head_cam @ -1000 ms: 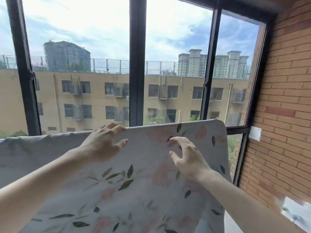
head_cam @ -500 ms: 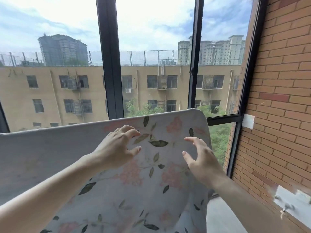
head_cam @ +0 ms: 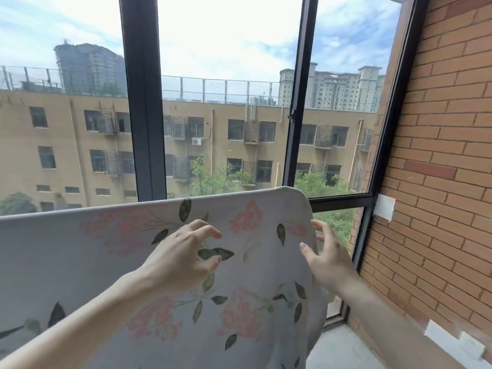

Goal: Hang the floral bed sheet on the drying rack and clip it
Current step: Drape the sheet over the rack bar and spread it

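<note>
Floral bed sheet point(head_cam: 253, 262) lay draped over a hidden bar in front of the window frame point(head_cam: 143, 102), its right edge rounded over the corner. Left hand point(head_cam: 183, 259) rested on the cloth, fingers loosely bent, gripping nothing. Right hand point(head_cam: 328, 258) spread open at the sheet's right edge, beside the brick wall point(head_cam: 439, 155).

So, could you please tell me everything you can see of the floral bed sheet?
The floral bed sheet is pale thin cloth printed with pink flowers and dark green leaves. It hangs draped over a hidden support before the window, top fold rounded at its right corner. The left hand rests curled on it; the right hand is at its right edge.
</note>
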The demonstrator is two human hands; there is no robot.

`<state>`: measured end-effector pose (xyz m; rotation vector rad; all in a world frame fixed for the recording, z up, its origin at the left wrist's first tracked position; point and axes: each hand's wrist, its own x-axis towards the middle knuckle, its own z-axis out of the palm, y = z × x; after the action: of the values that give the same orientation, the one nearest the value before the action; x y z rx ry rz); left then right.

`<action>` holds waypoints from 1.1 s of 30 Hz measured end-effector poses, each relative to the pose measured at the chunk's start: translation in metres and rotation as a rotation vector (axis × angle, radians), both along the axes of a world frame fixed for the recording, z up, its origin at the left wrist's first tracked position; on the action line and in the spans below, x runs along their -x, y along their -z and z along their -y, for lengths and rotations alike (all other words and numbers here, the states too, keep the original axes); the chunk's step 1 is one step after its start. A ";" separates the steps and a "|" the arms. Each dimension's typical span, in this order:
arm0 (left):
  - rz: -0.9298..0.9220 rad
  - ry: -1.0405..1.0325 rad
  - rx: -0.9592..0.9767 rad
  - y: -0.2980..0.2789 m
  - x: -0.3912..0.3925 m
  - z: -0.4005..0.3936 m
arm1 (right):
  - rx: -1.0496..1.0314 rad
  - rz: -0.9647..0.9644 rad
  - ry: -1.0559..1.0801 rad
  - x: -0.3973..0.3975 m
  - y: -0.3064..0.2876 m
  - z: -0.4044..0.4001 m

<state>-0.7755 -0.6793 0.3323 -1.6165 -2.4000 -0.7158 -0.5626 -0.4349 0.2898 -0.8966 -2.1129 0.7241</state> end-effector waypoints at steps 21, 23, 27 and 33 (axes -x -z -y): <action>0.114 -0.509 -0.026 0.033 -0.107 -0.039 | 0.069 -0.123 -0.413 0.061 0.024 -0.174; 0.112 -0.527 -0.012 0.030 -0.119 -0.038 | 0.050 -0.129 -0.431 0.052 0.026 -0.167; 0.095 -0.551 -0.010 0.023 -0.140 -0.031 | -0.014 -0.164 -0.453 0.023 0.025 -0.147; 0.096 -0.546 -0.029 0.023 -0.179 -0.024 | -0.035 -0.196 -0.452 -0.023 0.031 -0.126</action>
<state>-0.5968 -0.6555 0.3088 -0.8541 -2.6955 -0.7216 -0.5398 -0.3084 0.2584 -0.3093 -2.1602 0.9542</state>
